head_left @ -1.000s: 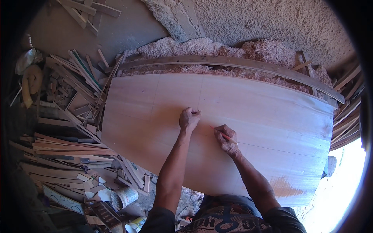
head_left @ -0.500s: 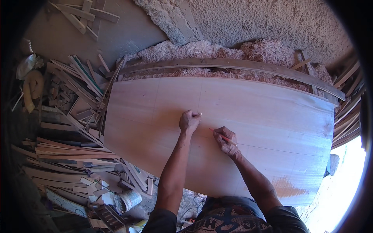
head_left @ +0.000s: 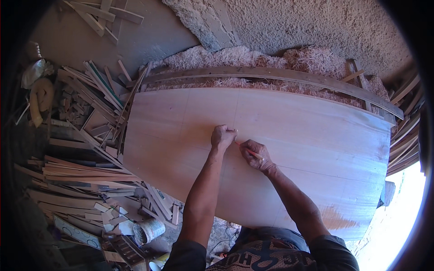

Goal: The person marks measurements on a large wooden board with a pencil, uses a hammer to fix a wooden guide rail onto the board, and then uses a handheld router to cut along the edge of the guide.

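A large pale wooden board point(head_left: 316, 140) lies flat in front of me, crossed by thin drawn lines. My left hand point(head_left: 222, 137) rests on its middle, fingers closed in a pinch. A small pale tip pokes out past the thumb, but what it belongs to is hidden in the fist. Just to the right, my right hand point(head_left: 263, 162) grips a red pencil point(head_left: 256, 155). The pencil's point is at the board, close to the left fingertips.
Beyond the board runs a long wooden beam point(head_left: 271, 72), with heaped wood shavings point(head_left: 316, 61) behind it. Offcuts and strips point(head_left: 86, 174) crowd the left side, near a white bucket point(head_left: 153, 229). A brown worn patch point(head_left: 337, 219) marks the board's near right part.
My right hand has moved left and slightly up with the pencil, bringing its point closer to the left hand. The left hand stays pinched at almost the same place.
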A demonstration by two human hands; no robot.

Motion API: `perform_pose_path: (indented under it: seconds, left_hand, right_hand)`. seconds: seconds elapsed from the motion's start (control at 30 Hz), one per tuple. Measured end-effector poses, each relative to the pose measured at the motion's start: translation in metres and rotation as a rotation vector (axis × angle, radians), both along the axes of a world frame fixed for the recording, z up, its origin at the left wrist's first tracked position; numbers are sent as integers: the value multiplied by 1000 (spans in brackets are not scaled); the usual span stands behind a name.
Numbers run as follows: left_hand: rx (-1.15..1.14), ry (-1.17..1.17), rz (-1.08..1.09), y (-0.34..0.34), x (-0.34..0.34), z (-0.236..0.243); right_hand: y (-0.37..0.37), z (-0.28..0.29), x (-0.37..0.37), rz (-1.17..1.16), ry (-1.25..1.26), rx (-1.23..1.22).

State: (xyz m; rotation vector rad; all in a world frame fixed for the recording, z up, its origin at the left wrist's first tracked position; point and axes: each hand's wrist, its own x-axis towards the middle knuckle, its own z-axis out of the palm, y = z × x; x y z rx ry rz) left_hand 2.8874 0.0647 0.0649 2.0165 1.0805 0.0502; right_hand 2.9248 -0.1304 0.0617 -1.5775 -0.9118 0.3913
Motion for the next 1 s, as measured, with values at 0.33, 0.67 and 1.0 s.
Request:
perform_pose_path:
  seconds: [0.33,0.67,1.0]
  left_hand:
    - [45,49,-18,4,-2,-6]
    - [36,64,-21,0,-2,4]
    - [23,39,-12,2,-7,3]
  right_hand:
    - [18,-7,4,1,-123,-36]
    - [19,-7,3,2,-85,-38]
    - [20,-3,2,12,-57,-39]
